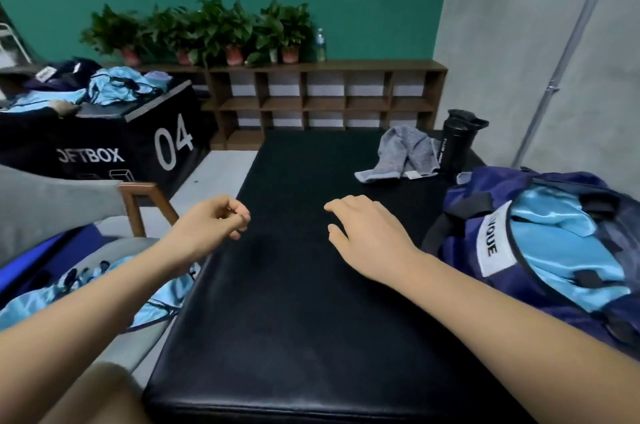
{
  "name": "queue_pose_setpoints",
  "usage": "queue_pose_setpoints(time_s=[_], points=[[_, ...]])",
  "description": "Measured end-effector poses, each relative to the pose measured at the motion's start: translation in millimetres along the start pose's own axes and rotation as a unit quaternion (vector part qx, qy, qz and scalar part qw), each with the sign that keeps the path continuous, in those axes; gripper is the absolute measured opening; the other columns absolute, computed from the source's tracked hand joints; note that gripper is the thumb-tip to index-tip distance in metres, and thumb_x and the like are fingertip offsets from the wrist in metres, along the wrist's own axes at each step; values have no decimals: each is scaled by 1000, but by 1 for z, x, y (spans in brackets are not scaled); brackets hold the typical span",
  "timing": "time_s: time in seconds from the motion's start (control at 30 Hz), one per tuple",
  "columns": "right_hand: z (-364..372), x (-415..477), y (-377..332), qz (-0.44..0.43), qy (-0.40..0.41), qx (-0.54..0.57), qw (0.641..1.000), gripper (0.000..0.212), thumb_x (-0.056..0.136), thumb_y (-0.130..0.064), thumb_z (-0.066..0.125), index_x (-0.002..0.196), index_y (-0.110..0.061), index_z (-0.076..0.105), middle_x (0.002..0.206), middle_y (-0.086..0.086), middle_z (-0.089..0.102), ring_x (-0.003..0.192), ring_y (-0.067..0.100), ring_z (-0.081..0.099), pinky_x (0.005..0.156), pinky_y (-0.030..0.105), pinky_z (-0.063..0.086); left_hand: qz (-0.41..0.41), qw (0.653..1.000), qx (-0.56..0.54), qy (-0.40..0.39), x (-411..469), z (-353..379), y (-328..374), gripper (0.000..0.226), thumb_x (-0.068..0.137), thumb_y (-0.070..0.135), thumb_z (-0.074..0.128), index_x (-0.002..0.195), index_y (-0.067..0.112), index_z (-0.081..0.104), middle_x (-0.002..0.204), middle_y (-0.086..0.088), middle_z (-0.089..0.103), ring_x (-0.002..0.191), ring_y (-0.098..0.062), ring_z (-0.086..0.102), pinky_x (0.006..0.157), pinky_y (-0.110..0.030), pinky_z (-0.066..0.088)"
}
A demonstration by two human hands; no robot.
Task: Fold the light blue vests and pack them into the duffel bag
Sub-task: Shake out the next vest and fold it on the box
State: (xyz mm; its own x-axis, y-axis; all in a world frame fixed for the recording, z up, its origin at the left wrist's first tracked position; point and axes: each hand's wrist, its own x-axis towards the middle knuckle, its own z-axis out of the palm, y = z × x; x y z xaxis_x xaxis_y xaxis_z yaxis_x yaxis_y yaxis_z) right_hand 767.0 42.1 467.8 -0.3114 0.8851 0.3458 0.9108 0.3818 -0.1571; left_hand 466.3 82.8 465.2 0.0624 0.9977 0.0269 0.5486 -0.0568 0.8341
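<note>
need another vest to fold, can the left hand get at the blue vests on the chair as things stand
Probably yes: the left hand holds nothing, and the light blue vests lie uncovered on the grey chair just below that forearm, beside the bench.

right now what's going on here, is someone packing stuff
A person is partway through packing. Both hands hover empty over the black bench: the left hand loosely curled, the right hand open. One light blue vest already lies in the open navy duffel bag on the right. More vests lie heaped on the chair to the left, not yet folded.
</note>
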Motion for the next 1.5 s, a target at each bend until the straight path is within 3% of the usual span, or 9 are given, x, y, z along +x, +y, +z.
queue_pose_setpoints(time_s=[0.27,0.4,0.57,0.73,0.83,0.97,1.07,1.3,1.5], points=[[75,22,-74,-13,-58,54,997,42,110,-39,46,150,-24,52,139,-5,61,129,20,52,110,37,40,-89,993,13,78,-23,-72,-102,6,100,15,65,99,14,71,86,1,77,74,-7,71,60,-25,45],[111,30,-101,-22,-83,73,994,42,110,-38,47,148,-23,54,139,-5,61,129,20,53,111,37,40,-137,985,15,98,-22,-99,-156,11,88,27,75,96,21,70,81,-4,78,81,-29,76,68,-37,51],[146,33,-117,-28,-97,101,990,42,109,-37,51,147,-21,57,151,-6,56,143,17,46,118,38,36,-178,971,113,110,-21,-108,-211,26,84,17,82,103,21,64,84,0,77,78,-25,70,62,-32,47],[160,31,-120,-19,-82,96,992,44,111,-39,48,150,-22,56,159,-6,49,151,12,37,125,35,27,-189,953,222,86,-10,-103,-260,50,78,25,89,119,20,62,99,-4,68,86,-25,60,71,-35,40],[161,28,-119,-18,-72,93,993,42,111,-38,47,147,-22,59,158,-6,51,150,12,39,124,35,29,-188,945,242,112,-3,-101,-277,43,78,28,87,116,22,67,103,-7,68,90,-27,62,74,-35,44],[163,28,-118,-15,-61,97,993,40,111,-38,46,145,-24,61,157,-9,52,148,9,39,123,32,29,-175,945,234,150,-1,-102,-276,8,87,25,80,88,25,73,83,2,73,82,-24,69,70,-36,53],[164,28,-119,-16,-57,97,993,40,111,-38,46,144,-24,62,156,-9,53,147,8,40,122,32,30,-169,944,236,158,2,-112,-270,14,90,25,78,77,25,74,74,4,73,73,-19,69,66,-35,55],[163,27,-120,-16,-46,102,994,40,110,-37,46,145,-23,62,155,-10,53,146,9,41,121,31,31,-118,941,221,226,6,-164,-208,17,96,28,77,82,18,77,77,2,75,73,-11,68,67,-33,55],[164,29,-119,-15,-55,101,993,40,110,-37,48,145,-24,60,156,-10,52,147,10,40,122,34,31,-52,933,240,263,-2,-207,-137,21,98,31,75,84,15,75,77,-1,75,78,-19,70,71,-35,55]])
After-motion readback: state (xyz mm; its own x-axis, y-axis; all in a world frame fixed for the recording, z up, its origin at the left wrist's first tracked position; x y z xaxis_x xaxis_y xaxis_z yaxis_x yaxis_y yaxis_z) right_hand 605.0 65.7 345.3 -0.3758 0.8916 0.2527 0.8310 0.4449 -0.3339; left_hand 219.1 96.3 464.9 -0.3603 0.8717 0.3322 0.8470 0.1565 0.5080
